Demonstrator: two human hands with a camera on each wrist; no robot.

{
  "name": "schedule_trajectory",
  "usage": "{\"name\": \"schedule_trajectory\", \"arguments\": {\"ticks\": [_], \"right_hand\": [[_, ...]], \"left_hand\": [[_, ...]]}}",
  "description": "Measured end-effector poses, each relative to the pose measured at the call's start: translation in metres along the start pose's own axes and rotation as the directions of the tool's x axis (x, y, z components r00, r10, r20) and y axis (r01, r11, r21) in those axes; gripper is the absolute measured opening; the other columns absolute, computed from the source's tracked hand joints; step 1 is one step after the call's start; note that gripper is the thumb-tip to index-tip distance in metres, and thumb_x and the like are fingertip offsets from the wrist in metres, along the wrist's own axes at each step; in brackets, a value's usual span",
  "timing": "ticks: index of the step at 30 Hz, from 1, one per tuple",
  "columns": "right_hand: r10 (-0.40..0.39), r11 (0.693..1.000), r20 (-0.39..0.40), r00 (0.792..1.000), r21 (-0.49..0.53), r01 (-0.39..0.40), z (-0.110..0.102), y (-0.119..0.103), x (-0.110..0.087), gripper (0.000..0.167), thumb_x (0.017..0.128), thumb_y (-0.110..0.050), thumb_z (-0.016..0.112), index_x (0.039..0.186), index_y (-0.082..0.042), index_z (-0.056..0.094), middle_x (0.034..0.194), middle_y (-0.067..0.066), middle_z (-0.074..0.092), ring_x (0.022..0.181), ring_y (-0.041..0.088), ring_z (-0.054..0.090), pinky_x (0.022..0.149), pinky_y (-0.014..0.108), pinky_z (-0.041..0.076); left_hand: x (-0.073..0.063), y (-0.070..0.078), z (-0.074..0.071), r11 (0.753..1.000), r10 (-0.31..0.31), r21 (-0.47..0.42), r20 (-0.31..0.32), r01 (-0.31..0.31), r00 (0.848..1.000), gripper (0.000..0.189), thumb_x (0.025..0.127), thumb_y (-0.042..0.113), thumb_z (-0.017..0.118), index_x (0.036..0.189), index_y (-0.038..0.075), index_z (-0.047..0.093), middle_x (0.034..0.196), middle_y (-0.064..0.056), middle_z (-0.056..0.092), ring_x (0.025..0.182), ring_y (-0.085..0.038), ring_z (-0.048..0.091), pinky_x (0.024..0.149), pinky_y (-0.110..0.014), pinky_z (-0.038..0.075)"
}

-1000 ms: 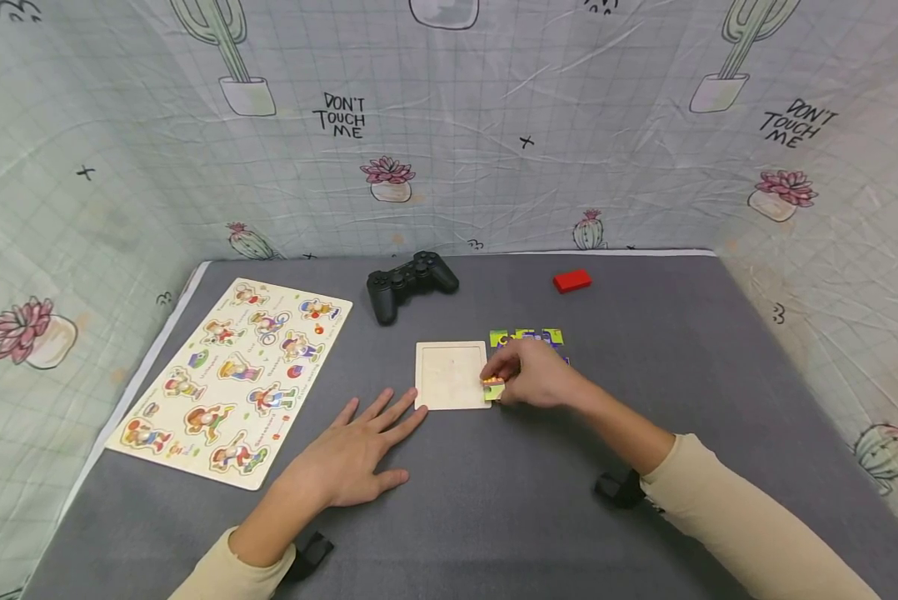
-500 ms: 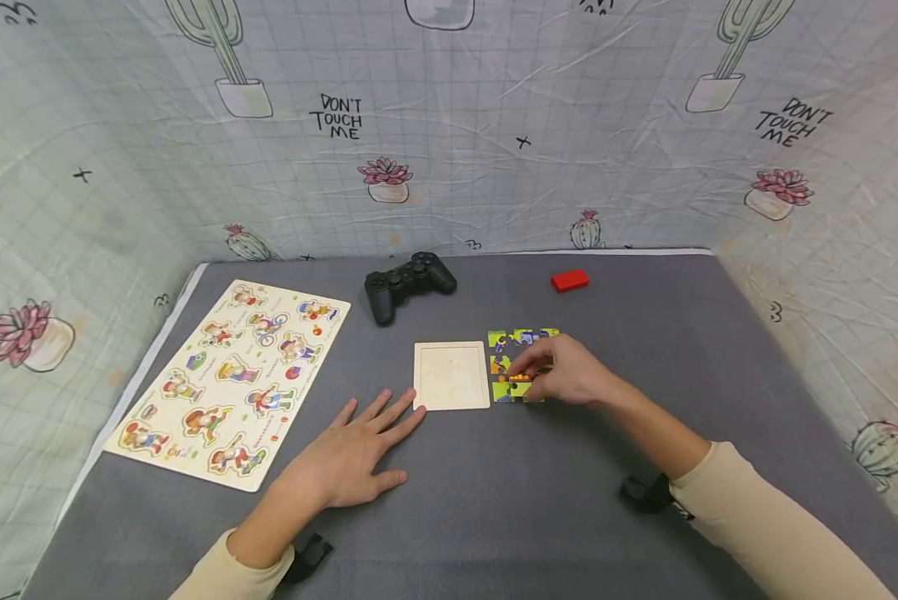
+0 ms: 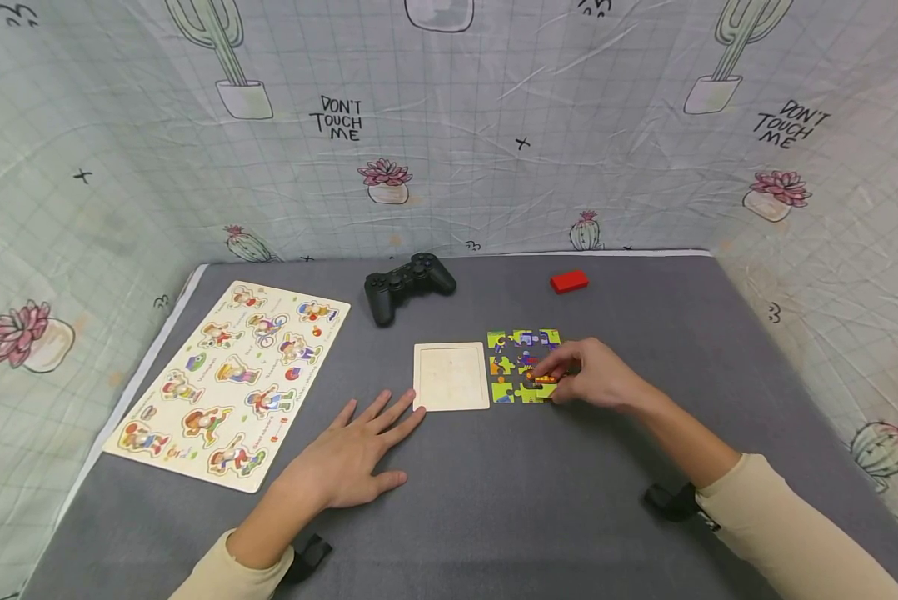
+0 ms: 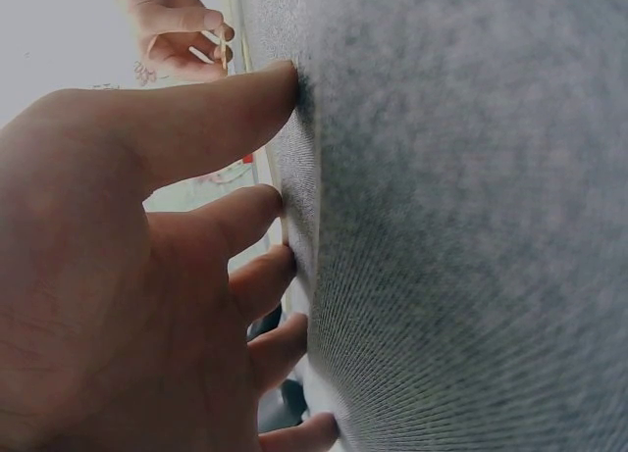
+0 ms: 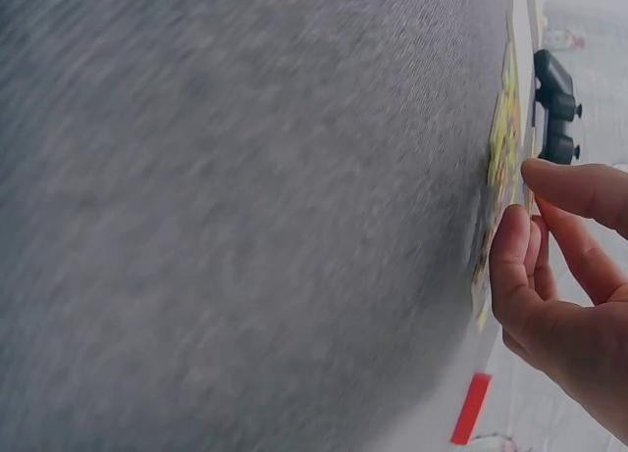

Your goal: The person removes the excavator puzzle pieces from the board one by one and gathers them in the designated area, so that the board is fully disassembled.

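My right hand (image 3: 595,375) pinches a jigsaw piece (image 3: 545,380), green with an orange and red part, between thumb and fingers. It hovers over the lower right of several jigsaw pieces (image 3: 502,392) laid in rows on the table; the hand hides a few of them. Just left of the rows lies a square wooden puzzle tray (image 3: 451,377) with a raised rim and a bare inside. My left hand (image 3: 351,458) rests palm down with fingers spread, its fingertips at the tray's lower left corner. In the left wrist view the left fingertips (image 4: 285,261) press on the cloth.
A large picture board (image 3: 227,383) with cartoon figures lies at the left. Behind the tray sits a black game controller (image 3: 410,285). A red block (image 3: 570,282) is at the back right. Patterned cloth walls (image 3: 449,150) enclose the grey table (image 3: 456,533).
My right hand has carried the jigsaw piece rightward, from the tray's right edge to over the lower right of the laid-out pieces. The left hand has stayed in place.
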State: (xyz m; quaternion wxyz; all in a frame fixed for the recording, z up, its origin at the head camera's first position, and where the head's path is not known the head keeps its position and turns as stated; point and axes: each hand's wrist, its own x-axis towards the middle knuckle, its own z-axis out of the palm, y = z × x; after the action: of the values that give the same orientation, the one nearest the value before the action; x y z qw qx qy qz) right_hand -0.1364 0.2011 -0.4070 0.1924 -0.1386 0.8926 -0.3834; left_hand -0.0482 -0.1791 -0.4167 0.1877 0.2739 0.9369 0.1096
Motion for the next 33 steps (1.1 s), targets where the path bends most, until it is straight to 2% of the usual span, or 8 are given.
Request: {"name": "schedule_trajectory", "arguments": {"ticks": [9,21,26,33], "right_hand": [[0.031,0.999,-0.001,1.0,0.005,-0.031,-0.007,0.011,-0.007,0.033,0.082,-0.001,0.08,0.113,-0.011,0.081,0.109,0.009,0.071,0.099,0.026,0.058,0.074,0.029,0.056],[0.031,0.999,0.011,0.999,0.022,-0.031,-0.01,0.009,-0.009,0.031,0.082,0.001,0.083,0.112,-0.007,0.081,0.111,0.012,0.07,0.095,0.025,0.061,0.072,0.025,0.057],[0.03,1.0,0.008,1.0,-0.003,-0.03,-0.008,0.009,-0.009,0.031,0.083,0.003,0.083,0.113,-0.005,0.081,0.114,0.013,0.07,0.092,0.023,0.062,0.073,0.024,0.058],[0.012,0.998,-0.019,1.0,-0.065,-0.014,-0.005,0.007,-0.009,0.031,0.082,0.004,0.082,0.112,-0.005,0.081,0.109,0.012,0.07,0.09,0.023,0.062,0.071,0.023,0.056]], "left_hand": [[-0.002,0.001,-0.002,1.0,0.005,0.004,0.004,-0.005,1.0,0.081,0.099,0.047,0.068,0.167,0.028,0.026,0.176,0.002,0.014,0.163,-0.032,0.015,0.126,-0.068,0.016],[-0.002,0.001,-0.003,1.0,0.009,0.011,-0.003,-0.009,1.0,0.081,0.1,0.047,0.067,0.167,0.028,0.027,0.176,0.003,0.014,0.162,-0.032,0.015,0.126,-0.068,0.016],[-0.001,0.0,-0.002,1.0,0.01,0.006,0.003,-0.01,1.0,0.081,0.1,0.047,0.067,0.167,0.028,0.026,0.176,0.003,0.014,0.163,-0.032,0.015,0.126,-0.068,0.016],[-0.002,0.001,-0.002,1.0,0.008,0.004,0.006,-0.008,1.0,0.081,0.1,0.047,0.067,0.167,0.028,0.026,0.176,0.003,0.014,0.163,-0.031,0.014,0.126,-0.067,0.016]]}}
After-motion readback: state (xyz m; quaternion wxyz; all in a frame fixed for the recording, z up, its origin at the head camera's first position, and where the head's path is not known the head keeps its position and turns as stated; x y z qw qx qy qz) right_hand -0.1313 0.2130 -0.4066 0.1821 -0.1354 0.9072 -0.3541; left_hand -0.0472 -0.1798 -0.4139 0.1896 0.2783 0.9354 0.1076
